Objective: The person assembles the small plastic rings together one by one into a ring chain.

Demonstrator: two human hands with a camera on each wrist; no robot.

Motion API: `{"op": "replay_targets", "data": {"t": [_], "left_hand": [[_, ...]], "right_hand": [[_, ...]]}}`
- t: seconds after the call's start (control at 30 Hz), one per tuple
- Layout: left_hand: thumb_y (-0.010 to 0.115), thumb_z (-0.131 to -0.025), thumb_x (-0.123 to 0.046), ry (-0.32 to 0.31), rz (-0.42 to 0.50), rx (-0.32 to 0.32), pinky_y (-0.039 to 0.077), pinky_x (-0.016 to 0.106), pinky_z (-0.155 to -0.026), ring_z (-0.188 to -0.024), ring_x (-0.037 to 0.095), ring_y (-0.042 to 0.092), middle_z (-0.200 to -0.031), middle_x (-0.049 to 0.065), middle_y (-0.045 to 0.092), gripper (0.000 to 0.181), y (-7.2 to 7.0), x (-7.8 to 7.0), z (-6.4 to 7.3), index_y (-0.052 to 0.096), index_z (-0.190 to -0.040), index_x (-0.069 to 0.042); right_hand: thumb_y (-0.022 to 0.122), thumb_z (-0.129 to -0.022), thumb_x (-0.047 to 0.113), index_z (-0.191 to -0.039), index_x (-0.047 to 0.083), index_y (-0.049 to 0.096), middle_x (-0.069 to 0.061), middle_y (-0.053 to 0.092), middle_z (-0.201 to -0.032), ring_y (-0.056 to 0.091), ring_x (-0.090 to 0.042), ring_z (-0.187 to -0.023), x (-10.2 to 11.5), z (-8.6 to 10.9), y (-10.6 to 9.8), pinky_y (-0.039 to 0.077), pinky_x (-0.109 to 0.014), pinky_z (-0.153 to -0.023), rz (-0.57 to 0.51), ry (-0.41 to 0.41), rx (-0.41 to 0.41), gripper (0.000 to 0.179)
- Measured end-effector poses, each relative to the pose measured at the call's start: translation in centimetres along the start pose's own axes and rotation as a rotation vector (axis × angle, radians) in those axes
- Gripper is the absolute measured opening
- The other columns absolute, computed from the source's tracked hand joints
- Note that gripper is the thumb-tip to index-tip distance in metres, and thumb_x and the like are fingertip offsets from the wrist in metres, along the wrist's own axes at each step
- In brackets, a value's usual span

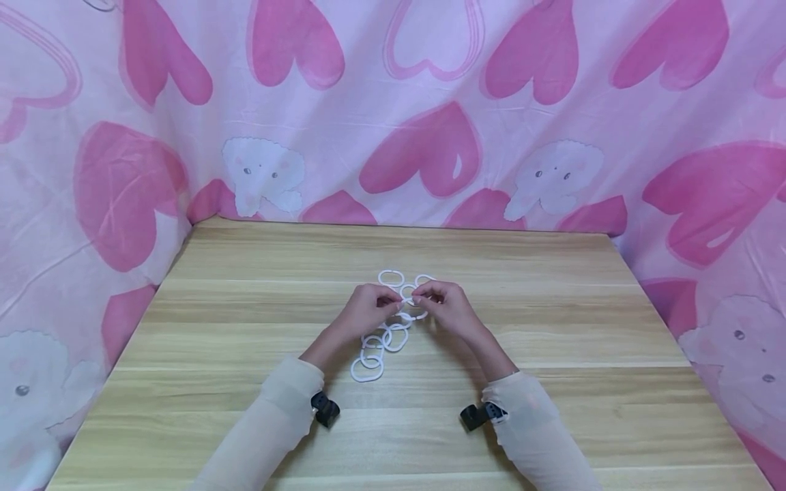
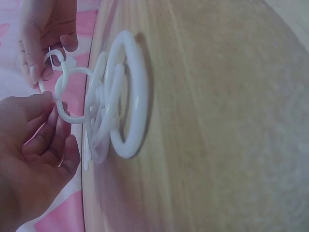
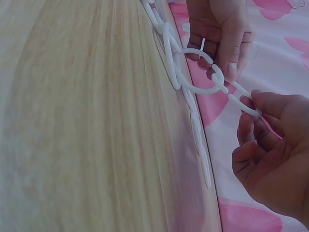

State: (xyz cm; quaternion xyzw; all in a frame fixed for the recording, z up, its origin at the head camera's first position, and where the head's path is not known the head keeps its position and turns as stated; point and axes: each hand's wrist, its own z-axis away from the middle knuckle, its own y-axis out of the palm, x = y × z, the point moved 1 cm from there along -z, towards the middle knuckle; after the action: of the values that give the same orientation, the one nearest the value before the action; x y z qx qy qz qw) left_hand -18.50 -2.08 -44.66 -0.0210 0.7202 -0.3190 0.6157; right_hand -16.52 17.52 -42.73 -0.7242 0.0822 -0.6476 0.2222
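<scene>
Both hands meet over the middle of the table, fingertips close together. My left hand (image 1: 367,310) pinches a white plastic curtain ring (image 2: 72,119) near its gap. Between thumb and fingers, my right hand (image 1: 451,308) pinches another white ring (image 3: 244,106), an oval with an open gap, raised off the table. In the right wrist view the two rings overlap at the left fingertips. From the left-hand ring, a chain of linked white rings (image 1: 367,380) runs down onto the wood toward me. Fingers hide part of both held rings.
Just beyond the hands, more white rings (image 1: 391,271) lie on the wooden table (image 1: 552,341). A pink heart-patterned cloth (image 1: 344,123) hangs along the table's back and sides. A small black camera (image 1: 325,410) sits on each sleeved wrist.
</scene>
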Motion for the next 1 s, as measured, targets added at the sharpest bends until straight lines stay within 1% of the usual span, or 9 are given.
{"op": "replay_targets", "data": {"t": [0.07, 0.2, 0.33, 0.47, 0.6, 0.7, 0.83, 0.93, 1.0], "left_hand": [[0.069, -0.094, -0.007, -0.011, 0.006, -0.001, 0.058, 0.022, -0.077, -0.082, 0.012, 0.068, -0.096, 0.013, 0.078, 0.015, 0.0, 0.0, 0.1, 0.076, -0.105, 0.000], [0.069, -0.094, -0.006, -0.040, 0.028, -0.006, 0.057, 0.021, -0.075, -0.080, 0.012, 0.067, -0.095, 0.013, 0.077, 0.014, 0.1, -0.1, 0.4, 0.076, -0.104, 0.000], [0.069, -0.094, -0.005, -0.053, 0.057, -0.010, 0.056, 0.020, -0.071, -0.077, 0.010, 0.065, -0.093, 0.014, 0.076, 0.013, 0.2, 0.0, 0.7, 0.076, -0.103, 0.002], [0.069, -0.094, -0.005, -0.075, 0.075, -0.002, 0.054, 0.017, -0.070, -0.077, 0.009, 0.063, -0.095, 0.013, 0.076, 0.013, 0.4, 0.3, 0.9, 0.076, -0.103, 0.001], [0.070, -0.093, -0.005, -0.054, 0.056, 0.013, 0.054, 0.017, -0.070, -0.078, 0.009, 0.064, -0.094, 0.015, 0.076, 0.014, 0.3, 0.5, 1.3, 0.076, -0.103, 0.002], [0.070, -0.092, -0.005, -0.033, 0.031, 0.031, 0.054, 0.017, -0.070, -0.077, 0.009, 0.064, -0.091, 0.015, 0.076, 0.013, 0.1, 0.8, 1.7, 0.075, -0.101, 0.003], [0.069, -0.092, -0.004, -0.036, 0.017, 0.050, 0.053, 0.017, -0.068, -0.075, 0.008, 0.062, -0.088, 0.013, 0.075, 0.011, -0.1, 1.2, 2.2, 0.076, -0.099, 0.002], [0.069, -0.092, -0.004, -0.030, 0.012, 0.059, 0.052, 0.016, -0.067, -0.074, 0.007, 0.061, -0.088, 0.014, 0.075, 0.011, -0.3, 1.4, 2.5, 0.076, -0.098, 0.003], [0.069, -0.092, -0.004, -0.028, 0.012, 0.066, 0.052, 0.016, -0.067, -0.074, 0.007, 0.061, -0.088, 0.014, 0.075, 0.011, -0.4, 1.5, 2.6, 0.076, -0.098, 0.003]], "right_hand": [[0.068, -0.094, 0.004, -0.106, -0.008, 0.072, -0.024, 0.069, -0.093, 0.052, -0.004, -0.068, -1.1, -0.4, 0.1, 0.044, -0.016, -0.061, -0.005, -0.004, 0.004, 0.017], [0.067, -0.095, 0.004, -0.106, -0.006, 0.072, -0.026, 0.069, -0.098, 0.053, -0.004, -0.073, -1.2, -0.4, 0.1, 0.045, -0.016, -0.066, -0.016, -0.006, 0.020, 0.016], [0.062, -0.098, 0.006, -0.110, -0.010, 0.070, -0.028, 0.070, -0.102, 0.058, -0.003, -0.080, -1.2, -0.5, -0.2, 0.048, -0.016, -0.074, -0.042, -0.006, 0.033, 0.021], [0.059, -0.101, 0.007, -0.113, -0.013, 0.067, -0.027, 0.070, -0.099, 0.064, -0.010, -0.084, -1.6, -0.8, -0.9, 0.057, -0.023, -0.078, -0.084, 0.015, 0.024, 0.024], [0.059, -0.101, 0.007, -0.113, -0.014, 0.066, -0.024, 0.071, -0.096, 0.068, -0.017, -0.085, -1.9, -1.1, -1.6, 0.062, -0.031, -0.076, -0.095, 0.025, 0.003, 0.025], [0.059, -0.101, 0.007, -0.114, -0.013, 0.066, -0.025, 0.071, -0.096, 0.068, -0.020, -0.083, -2.0, -1.3, -2.2, 0.059, -0.029, -0.074, -0.072, 0.032, -0.018, 0.025], [0.059, -0.101, 0.008, -0.114, -0.013, 0.066, -0.028, 0.071, -0.097, 0.066, -0.022, -0.078, -2.3, -1.7, -2.7, 0.056, -0.027, -0.070, -0.051, 0.056, -0.034, 0.026], [0.058, -0.102, 0.009, -0.115, -0.014, 0.066, -0.028, 0.071, -0.098, 0.066, -0.021, -0.081, -2.6, -2.1, -2.8, 0.056, -0.026, -0.072, -0.043, 0.070, -0.028, 0.027], [0.058, -0.102, 0.010, -0.115, -0.013, 0.066, -0.026, 0.072, -0.097, 0.066, -0.020, -0.082, -2.9, -2.4, -2.8, 0.055, -0.025, -0.071, -0.037, 0.084, -0.024, 0.027]]}}
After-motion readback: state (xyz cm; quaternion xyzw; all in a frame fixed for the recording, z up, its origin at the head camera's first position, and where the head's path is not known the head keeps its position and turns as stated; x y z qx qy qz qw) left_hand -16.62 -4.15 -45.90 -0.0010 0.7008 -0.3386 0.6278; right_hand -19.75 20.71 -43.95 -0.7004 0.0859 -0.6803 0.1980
